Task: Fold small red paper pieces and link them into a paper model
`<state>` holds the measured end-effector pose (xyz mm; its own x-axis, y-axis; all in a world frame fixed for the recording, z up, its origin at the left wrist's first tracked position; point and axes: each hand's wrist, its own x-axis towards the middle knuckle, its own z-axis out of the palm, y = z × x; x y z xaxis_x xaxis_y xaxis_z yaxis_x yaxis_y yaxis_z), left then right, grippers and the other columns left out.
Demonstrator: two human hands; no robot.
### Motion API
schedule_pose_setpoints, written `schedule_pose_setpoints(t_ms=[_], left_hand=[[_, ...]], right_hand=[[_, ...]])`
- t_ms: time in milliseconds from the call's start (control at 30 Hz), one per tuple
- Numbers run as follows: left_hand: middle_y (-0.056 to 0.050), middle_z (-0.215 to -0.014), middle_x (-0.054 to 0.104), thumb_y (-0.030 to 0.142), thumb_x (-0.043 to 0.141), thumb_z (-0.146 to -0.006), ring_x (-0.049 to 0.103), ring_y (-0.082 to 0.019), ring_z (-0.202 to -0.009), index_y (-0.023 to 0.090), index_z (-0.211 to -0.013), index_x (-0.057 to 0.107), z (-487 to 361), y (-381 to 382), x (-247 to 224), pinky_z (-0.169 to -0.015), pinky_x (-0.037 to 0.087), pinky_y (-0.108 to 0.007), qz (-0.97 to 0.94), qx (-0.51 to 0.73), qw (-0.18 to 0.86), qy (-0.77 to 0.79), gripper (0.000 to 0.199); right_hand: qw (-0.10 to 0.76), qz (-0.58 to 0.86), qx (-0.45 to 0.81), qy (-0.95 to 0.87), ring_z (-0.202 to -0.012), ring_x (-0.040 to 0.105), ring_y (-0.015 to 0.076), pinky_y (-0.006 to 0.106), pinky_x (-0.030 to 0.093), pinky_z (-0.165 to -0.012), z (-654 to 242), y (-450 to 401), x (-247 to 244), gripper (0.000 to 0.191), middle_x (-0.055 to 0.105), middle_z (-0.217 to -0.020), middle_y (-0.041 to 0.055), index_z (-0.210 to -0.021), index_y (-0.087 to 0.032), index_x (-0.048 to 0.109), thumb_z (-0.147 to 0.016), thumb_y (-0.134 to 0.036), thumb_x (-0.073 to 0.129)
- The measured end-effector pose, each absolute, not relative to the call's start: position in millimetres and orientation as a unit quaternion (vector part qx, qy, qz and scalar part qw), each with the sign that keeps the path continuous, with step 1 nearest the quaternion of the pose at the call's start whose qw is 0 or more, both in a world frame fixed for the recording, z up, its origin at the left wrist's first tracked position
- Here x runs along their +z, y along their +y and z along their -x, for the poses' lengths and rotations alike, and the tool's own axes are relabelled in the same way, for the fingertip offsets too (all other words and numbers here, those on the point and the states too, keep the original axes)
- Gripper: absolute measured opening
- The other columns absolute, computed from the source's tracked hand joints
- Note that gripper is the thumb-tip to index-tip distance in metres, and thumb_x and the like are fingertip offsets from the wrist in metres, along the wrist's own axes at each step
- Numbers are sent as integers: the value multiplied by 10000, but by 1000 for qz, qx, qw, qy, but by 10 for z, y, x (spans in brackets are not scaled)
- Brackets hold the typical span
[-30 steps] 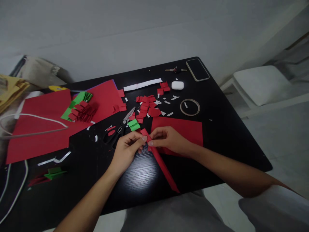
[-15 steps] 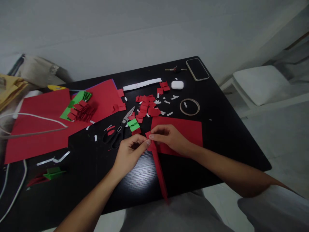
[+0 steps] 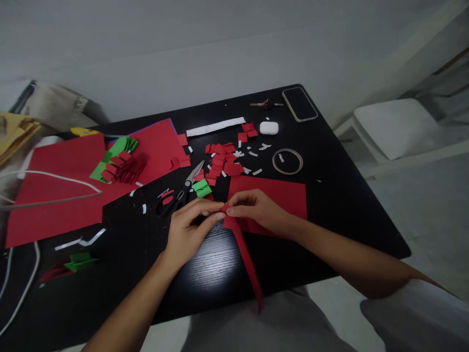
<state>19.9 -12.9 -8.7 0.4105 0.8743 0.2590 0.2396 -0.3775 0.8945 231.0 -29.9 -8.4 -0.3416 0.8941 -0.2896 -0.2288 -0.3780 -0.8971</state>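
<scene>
Clerk: Nearest item first, please.

Inspector: A red strip (image 3: 248, 256), bottom centre of the frame. Its loose tail runs past the edge of the black table (image 3: 340, 234); its upper end sits between both hands, near the middle.

Clerk: State of the fingers?

Inspector: Left hand (image 3: 186, 232): thumb and forefinger pinch the strip's end, the other fingers lying close together. Right hand (image 3: 260, 210): thumb and forefinger pinch the same end, fingertips nearly meeting the left's. The exact fold is hidden.

Clerk: Progress?

Inspector: In my judgement, early on this strip: the handled end appears to be being creased, while the long tail is not yet folded.

Clerk: Finished work?

Inspector: A red-and-green folded piece (image 3: 79, 262) at lower left, a green folded piece (image 3: 202, 188) beside the scissors (image 3: 188, 183), and a red-and-green bundle (image 3: 124, 164) at upper left. A heap of red pieces (image 3: 219, 161) lies above centre. A red sheet (image 3: 289, 195), partly behind the right hand, looks uncut.

Clerk: Farthest items?

Inspector: A white strip (image 3: 216, 126), upper centre; a phone (image 3: 299, 104), upper right.
</scene>
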Motion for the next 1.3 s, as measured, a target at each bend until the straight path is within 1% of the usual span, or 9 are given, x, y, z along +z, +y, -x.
schedule_pose_setpoints(t_ms=[67, 200, 367, 500, 600, 767, 967, 1167, 1300], left_hand=[[-17, -909, 774, 159, 793, -859, 689, -125, -786, 239, -1040, 793, -195, -134, -72, -731, 553, -238, -749, 399, 384, 364, 197], [-22, -911, 799, 133, 808, -837, 730, -156, -815, 243, -995, 803, -210, -163, -40, -761, 581, -273, -747, 422, 373, 354, 193], [-20, -890, 806, 120, 815, -826, 738, -155, -783, 244, -968, 811, -234, -189, -29, -732, 593, -272, -744, 436, 364, 352, 188], [-17, -888, 808, 123, 816, -827, 742, -155, -784, 244, -954, 814, -234, -197, -37, -732, 601, -271, -742, 439, 362, 353, 176], [-20, -890, 807, 126, 797, -846, 741, -155, -768, 243, -965, 817, -223, -193, -41, -709, 605, -269, -744, 431, 369, 354, 168], [-21, -902, 804, 97, 759, -873, 735, -143, -753, 246, -1017, 814, -208, -197, -31, -703, 606, -258, -749, 417, 375, 354, 214], [-25, -887, 808, 134, 760, -879, 732, -147, -715, 245, -984, 820, -227, -220, -23, -683, 607, -267, -741, 423, 372, 366, 164], [-31, -879, 807, 172, 765, -883, 727, -148, -697, 239, -971, 817, -227, -221, -34, -677, 607, -271, -739, 419, 373, 373, 122], [-28, -881, 804, 155, 761, -883, 721, -139, -701, 239, -982, 814, -242, -213, -33, -679, 600, -261, -742, 419, 373, 368, 140]], right_hand=[[393, 416, 713, -405, -693, 610, 135, 267, 482, -662, -2308, -304, -87, 177, 685, -727, -6, -802, -180, 747, -777, -341, 815], [408, 411, 696, -425, -727, 638, 140, 279, 506, -716, -2297, -317, -72, 199, 709, -764, -1, -813, -190, 753, -786, -375, 821], [405, 409, 690, -440, -742, 661, 155, 295, 524, -747, -2295, -320, -60, 213, 724, -759, 7, -803, -190, 756, -800, -397, 807], [410, 412, 688, -433, -731, 650, 144, 282, 516, -742, -2295, -314, -70, 208, 722, -758, 2, -791, -184, 759, -785, -383, 818], [410, 413, 689, -431, -734, 650, 146, 280, 514, -743, -2296, -312, -84, 208, 723, -757, 2, -794, -176, 759, -781, -375, 821], [408, 411, 689, -435, -740, 650, 148, 286, 513, -760, -2298, -312, -95, 211, 722, -761, 2, -802, -178, 759, -788, -380, 817], [405, 405, 696, -433, -730, 640, 147, 283, 510, -732, -2296, -322, -103, 213, 712, -753, 2, -806, -183, 753, -798, -387, 813], [407, 400, 697, -434, -736, 649, 149, 284, 516, -739, -2295, -328, -113, 197, 718, -756, 1, -807, -185, 751, -807, -375, 807], [407, 406, 692, -437, -730, 646, 147, 286, 513, -743, -2295, -322, -102, 200, 718, -760, 0, -801, -184, 753, -796, -376, 811]])
